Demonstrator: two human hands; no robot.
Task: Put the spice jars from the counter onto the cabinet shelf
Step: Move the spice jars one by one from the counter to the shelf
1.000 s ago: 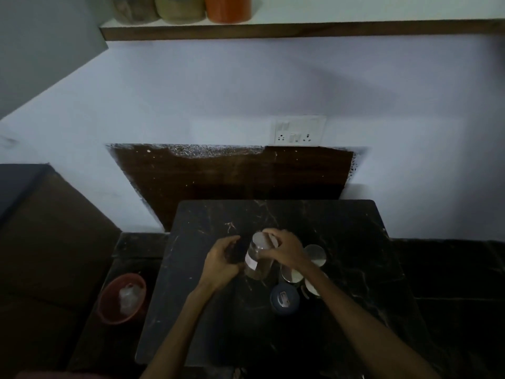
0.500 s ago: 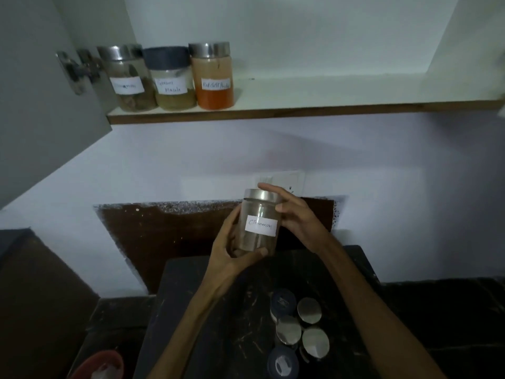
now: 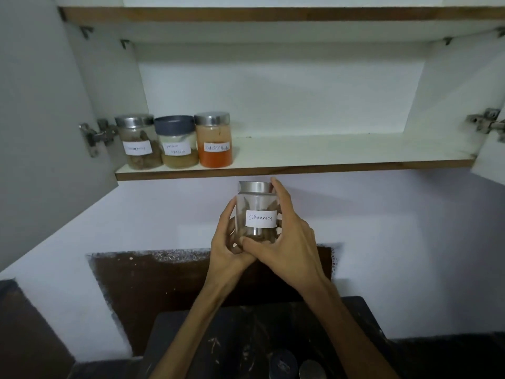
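Both hands on the cinnamon jar [image 3: 256, 212], held upright in mid-air just below the shelf [image 3: 328, 151] front edge. Left hand [image 3: 226, 244] grip: fingers curled round the jar's lower left side. Right hand [image 3: 287, 242] grip: wrapped round the right side, thumb across the bottom front, one fingertip up at the steel lid. Three jars in a row at the shelf's 9 o'clock end: brown-bits jar [image 3: 138, 142], grey-lid jar [image 3: 177, 142], red powder jar [image 3: 214, 140], touching or nearly. Two lids [image 3: 284, 363] visible on the counter [image 3: 218, 346] at 6 o'clock.
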